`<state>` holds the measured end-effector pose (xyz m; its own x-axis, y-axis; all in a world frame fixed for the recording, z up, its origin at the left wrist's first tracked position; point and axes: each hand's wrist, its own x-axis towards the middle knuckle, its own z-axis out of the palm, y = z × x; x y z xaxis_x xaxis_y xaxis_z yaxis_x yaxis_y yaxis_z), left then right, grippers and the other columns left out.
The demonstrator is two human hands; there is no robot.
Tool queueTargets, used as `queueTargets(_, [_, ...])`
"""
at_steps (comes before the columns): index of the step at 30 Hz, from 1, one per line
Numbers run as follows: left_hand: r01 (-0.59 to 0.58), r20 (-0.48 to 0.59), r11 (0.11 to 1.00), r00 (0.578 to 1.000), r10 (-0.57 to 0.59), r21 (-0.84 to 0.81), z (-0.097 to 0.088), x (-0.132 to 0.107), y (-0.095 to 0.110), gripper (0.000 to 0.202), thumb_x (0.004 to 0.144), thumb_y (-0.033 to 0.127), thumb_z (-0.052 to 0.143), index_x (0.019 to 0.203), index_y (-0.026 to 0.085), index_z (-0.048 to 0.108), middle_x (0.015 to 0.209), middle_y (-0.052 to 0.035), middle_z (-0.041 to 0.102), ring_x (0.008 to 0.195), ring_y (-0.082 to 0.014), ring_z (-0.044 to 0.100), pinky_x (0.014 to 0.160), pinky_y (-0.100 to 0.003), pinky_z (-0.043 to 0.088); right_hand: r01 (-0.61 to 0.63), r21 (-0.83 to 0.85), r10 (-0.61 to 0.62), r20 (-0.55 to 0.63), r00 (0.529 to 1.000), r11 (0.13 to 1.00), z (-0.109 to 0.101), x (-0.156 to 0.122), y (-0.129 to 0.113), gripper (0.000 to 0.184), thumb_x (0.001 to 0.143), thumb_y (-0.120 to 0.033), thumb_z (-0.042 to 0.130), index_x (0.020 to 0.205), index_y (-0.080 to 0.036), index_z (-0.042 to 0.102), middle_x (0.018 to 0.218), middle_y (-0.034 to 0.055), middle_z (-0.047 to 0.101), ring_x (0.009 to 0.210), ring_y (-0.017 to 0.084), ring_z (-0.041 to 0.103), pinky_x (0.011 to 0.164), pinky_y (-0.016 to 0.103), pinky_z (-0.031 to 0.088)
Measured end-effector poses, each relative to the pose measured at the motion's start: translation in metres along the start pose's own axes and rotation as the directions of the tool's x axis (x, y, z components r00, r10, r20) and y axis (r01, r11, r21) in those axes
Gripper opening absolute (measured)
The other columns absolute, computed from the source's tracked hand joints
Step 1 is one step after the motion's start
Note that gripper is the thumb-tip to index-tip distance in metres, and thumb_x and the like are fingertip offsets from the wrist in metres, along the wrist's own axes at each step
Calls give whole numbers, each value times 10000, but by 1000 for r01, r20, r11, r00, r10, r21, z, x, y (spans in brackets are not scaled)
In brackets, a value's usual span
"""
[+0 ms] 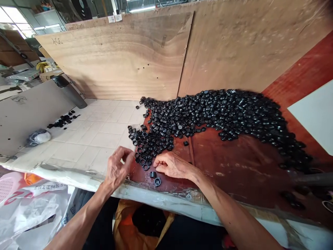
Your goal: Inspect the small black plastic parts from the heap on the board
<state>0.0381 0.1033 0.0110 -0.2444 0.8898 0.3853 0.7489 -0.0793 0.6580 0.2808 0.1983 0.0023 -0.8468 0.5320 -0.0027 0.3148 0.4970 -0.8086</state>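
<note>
A long pile of small black plastic caps (213, 109) lies across the reddish-brown work surface (221, 163). At the pile's near left end, several black rings (142, 161) lie between my hands. My left hand (118, 166) hovers at the left of these rings, thumb and fingers curved with a gap between them and nothing visible inside. Just right of the rings, my right hand (171, 166) has its fingers curled together; whatever they may hold is hidden. Below the fingertips sit two loose parts: a black cap (153, 174) on its side and a round cap with a spoked face (157, 181).
Tall wooden boards (125, 59) close off the back. On the pale left surface (96, 128) are a dark bottle (69, 92), scattered black pieces (62, 120) and a plastic-wrapped bundle (39, 137). An open orange-yellow bag (122, 222) hangs below the taped front edge (182, 205).
</note>
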Motion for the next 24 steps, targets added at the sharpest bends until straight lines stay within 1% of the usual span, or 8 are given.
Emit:
queueTargets(1, [14, 97, 999, 995, -10, -42, -3, -12, 5, 165, 983, 354, 622, 892, 229, 684, 790, 3, 654, 686, -156, 604, 678, -296, 527, 40, 7, -41, 30, 999, 999, 1, 0, -1, 222, 878, -47, 614, 913, -172, 793, 861, 14, 753, 750, 150, 651, 707, 232, 429])
queueTargets(3, [3, 234, 997, 972, 14, -71, -1, -30, 11, 89, 956, 307, 646, 973, 237, 699, 849, -4, 663, 706, -154, 627, 659, -283, 523, 96, 0, -96, 88, 991, 995, 5, 1, -1, 238, 870, -29, 619, 886, -187, 797, 912, 23, 764, 817, 168, 675, 770, 246, 455])
queueTargets(6, [-48, 296, 998, 953, 56, -32, 11, -42, 8, 194, 922, 264, 673, 1114, 253, 699, 985, -32, 670, 751, -165, 661, 692, -297, 557, 72, -26, -71, 29, 997, 997, 10, 4, 0, 208, 870, -19, 642, 901, -182, 767, 853, 11, 727, 771, 163, 656, 737, 247, 465])
queueTargets(9, [-85, 291, 996, 954, 71, 36, 25, -43, 0, 220, 923, 252, 679, 1141, 264, 705, 999, -39, 659, 754, -171, 670, 707, -312, 576, 65, -103, -78, -130, 988, 993, 18, 8, 4, 215, 888, -29, 683, 1033, -181, 729, 902, 15, 687, 786, 163, 636, 748, 254, 476])
queueTargets(11, [-103, 277, 992, 958, 79, 71, 30, -43, -3, 169, 934, 253, 672, 1095, 267, 719, 991, -42, 653, 802, -183, 683, 745, -321, 586, 94, -172, -123, -165, 979, 981, 24, 10, 8, 241, 910, -44, 702, 1097, -195, 712, 982, 30, 673, 858, 176, 644, 807, 269, 487])
queueTargets(14, [-128, 271, 990, 957, 106, 64, 33, -44, -3, 92, 944, 224, 645, 987, 256, 720, 1024, -52, 680, 888, -202, 701, 801, -334, 593, 91, -262, -140, -174, 975, 961, 30, 12, 12, 200, 952, -73, 696, 1100, -208, 695, 1042, 42, 639, 915, 186, 648, 824, 275, 490])
queueTargets(19, [-160, 251, 987, 956, 150, 19, 31, -46, 0, 93, 936, 174, 622, 937, 250, 676, 1045, -54, 736, 992, -239, 711, 904, -391, 586, 118, -404, -172, -98, 980, 907, 33, 12, 10, 126, 990, -97, 653, 1044, -211, 651, 1089, 39, 607, 837, 163, 628, 703, 255, 442])
queueTargets(24, [-43, 210, 999, 977, 41, 6, 29, -49, 3, 165, 883, 206, 669, 1028, 271, 623, 944, -21, 721, 825, -207, 712, 777, -351, 587, 115, -383, -166, -103, 981, 917, 31, 10, 5, 184, 936, -50, 638, 1030, -207, 621, 993, 28, 638, 815, 179, 630, 704, 266, 440])
